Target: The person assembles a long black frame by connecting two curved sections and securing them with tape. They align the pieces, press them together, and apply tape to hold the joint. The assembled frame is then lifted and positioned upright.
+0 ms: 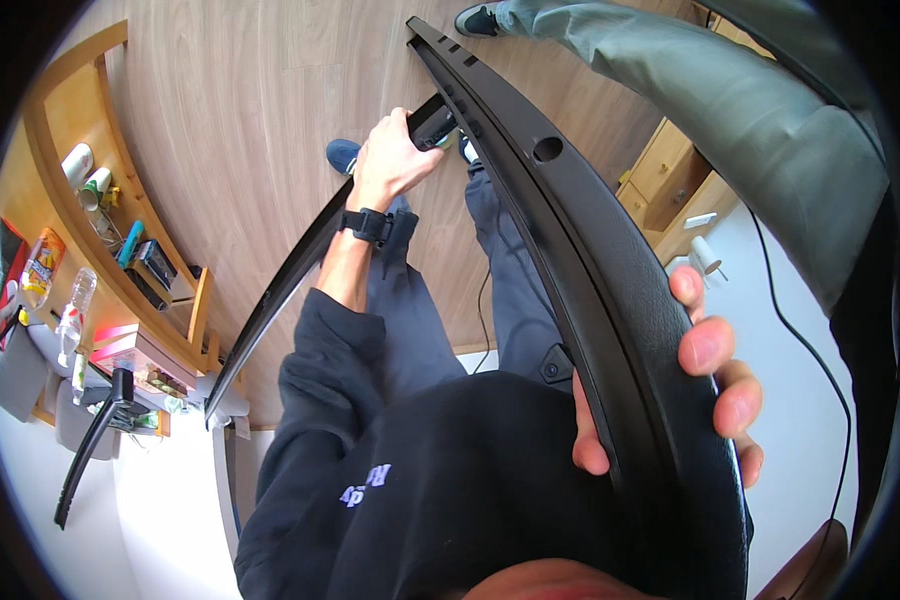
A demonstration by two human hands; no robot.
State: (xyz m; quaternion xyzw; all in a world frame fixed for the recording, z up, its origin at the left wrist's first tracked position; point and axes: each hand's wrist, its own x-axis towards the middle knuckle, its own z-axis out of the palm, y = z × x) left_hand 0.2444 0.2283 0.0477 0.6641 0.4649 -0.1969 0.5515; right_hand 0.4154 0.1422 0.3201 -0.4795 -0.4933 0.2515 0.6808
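A long black panel (595, 230) runs slantwise from the top middle down to the lower right, with a round hole and several slots near its far end. My right hand (715, 375) is wrapped round its near part, fingers on the outer face and thumb on the inner edge. My left hand (395, 155), with a black watch on the wrist, is closed round a narrower black curved bar (305, 255) near the panel's far end. That bar stretches toward the lower left. Whether bar and panel are joined there I cannot tell.
At left a wooden desk (45, 135) carries bottles (76, 305), a pink box (130, 350) and small items. Another black bar (90, 450) lies below. A person's grey-green trouser leg (690, 95) is at upper right, near wooden drawers (660, 165) and a hanging black cable (795, 320).
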